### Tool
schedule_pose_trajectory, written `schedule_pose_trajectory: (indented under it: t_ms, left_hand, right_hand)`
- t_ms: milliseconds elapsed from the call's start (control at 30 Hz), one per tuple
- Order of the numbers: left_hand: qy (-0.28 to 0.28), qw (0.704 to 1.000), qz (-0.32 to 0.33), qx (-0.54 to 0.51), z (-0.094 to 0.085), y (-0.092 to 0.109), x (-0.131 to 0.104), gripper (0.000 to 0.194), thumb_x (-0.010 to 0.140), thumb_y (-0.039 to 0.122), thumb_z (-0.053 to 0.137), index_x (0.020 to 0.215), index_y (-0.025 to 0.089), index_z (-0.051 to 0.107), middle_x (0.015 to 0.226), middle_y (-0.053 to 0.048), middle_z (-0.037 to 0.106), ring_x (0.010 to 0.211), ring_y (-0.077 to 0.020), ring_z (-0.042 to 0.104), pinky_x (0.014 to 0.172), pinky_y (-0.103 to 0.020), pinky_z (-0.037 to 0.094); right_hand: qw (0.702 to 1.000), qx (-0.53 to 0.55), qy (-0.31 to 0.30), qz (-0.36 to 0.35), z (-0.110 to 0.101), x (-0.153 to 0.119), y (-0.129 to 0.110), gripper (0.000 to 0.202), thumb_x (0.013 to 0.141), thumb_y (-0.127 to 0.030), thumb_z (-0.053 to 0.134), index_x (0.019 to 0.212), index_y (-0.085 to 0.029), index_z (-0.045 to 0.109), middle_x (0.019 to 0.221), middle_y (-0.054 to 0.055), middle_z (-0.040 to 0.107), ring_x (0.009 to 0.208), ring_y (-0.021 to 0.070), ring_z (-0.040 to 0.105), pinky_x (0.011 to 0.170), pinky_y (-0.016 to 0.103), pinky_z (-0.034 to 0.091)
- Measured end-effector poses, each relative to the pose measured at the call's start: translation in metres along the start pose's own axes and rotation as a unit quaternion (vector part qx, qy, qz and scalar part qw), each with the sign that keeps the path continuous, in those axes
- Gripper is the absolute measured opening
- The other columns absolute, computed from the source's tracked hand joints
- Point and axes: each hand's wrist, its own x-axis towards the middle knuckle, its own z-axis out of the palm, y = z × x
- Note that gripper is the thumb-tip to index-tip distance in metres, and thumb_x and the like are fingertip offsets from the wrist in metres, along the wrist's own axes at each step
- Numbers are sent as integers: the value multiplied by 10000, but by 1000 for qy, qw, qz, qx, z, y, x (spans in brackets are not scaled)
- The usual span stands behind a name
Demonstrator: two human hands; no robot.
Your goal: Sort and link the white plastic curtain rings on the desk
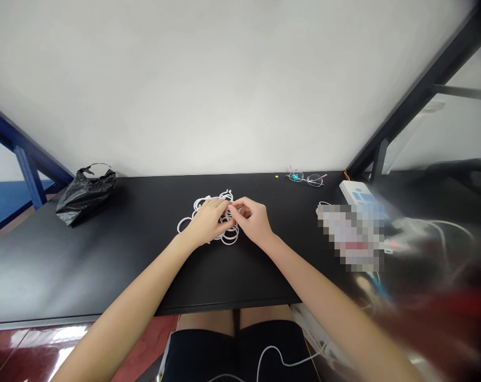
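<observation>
A tangle of white rings or looped cord (230, 236) lies on the black table (153, 201) in front of me. Over its left part rests my left hand (211, 220), palm down, with thumb and fingers curled around some of the loops. My right hand (253, 218) is at the right edge of the tangle, thumb and index finger pinched together close to my left fingertips. What exactly sits in that pinch is too small to tell. Several loops stick out past my left hand on the left and toward me.
A black plastic bag (87, 193) stands at the back left. Eyeglasses (306, 179) lie near the wall. On the right are a white box (358, 193), a blurred-out item (350, 239) and white cables (439, 225). Another white cable (280, 355) crosses my lap.
</observation>
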Motion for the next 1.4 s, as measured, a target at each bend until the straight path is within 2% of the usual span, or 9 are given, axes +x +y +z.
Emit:
schedule_pose_trajectory:
  t_ms: [367,533,967,1400]
  left_hand:
    - [54,998,1,18,-3,-1,0,237,926,360,508,1072,181,560,898,-56,628,825,-210,546,785,-355,439]
    - [82,996,-2,28,-5,-1,0,246,925,370,525,1074,180,573,905,-60,624,833,-211,547,776,-354,440]
    - [101,994,-2,41,-5,-3,0,232,919,360,540,1058,179,580,909,-62,618,835,-204,535,780,-350,449]
    - [87,995,-23,44,-6,-1,0,240,920,369,528,1075,193,584,936,-68,618,876,-219,554,812,-361,453]
  right_hand:
    - [997,63,20,42,-1,2,2,182,852,-371,601,803,-198,621,667,6,665,527,128,605,516,243,480]
    - [994,84,22,58,-1,3,4,212,855,-405,602,805,-199,616,687,15,660,567,143,621,523,251,504]
    - [994,84,14,63,0,3,6,243,864,-432,592,811,-197,615,695,10,658,533,124,592,513,241,507]
    - [995,67,13,68,-1,4,5,227,860,-415,588,801,-197,605,708,18,679,501,116,573,493,239,490]
